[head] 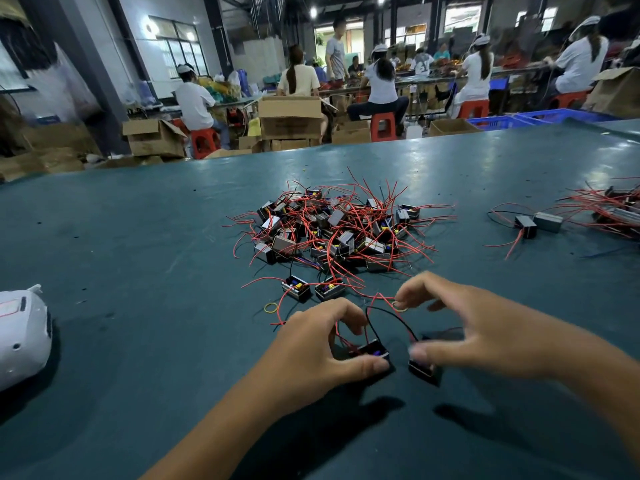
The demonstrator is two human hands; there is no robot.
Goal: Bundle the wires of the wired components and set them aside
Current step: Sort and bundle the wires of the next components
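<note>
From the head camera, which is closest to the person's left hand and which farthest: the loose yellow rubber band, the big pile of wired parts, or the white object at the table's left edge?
From the left hand:
1. Yellow rubber band, just beyond it, slightly left.
2. Pile of wired parts, farther back, mid-table.
3. White object, far left edge.

tabletop [138, 237] carries all | heap of wired components [332, 230] at centre | two loose components [313, 289] just before heap | smaller heap [609, 209] far right | rubber band [271, 308] left of hands | helmet-like object [20, 334] at left edge
</note>
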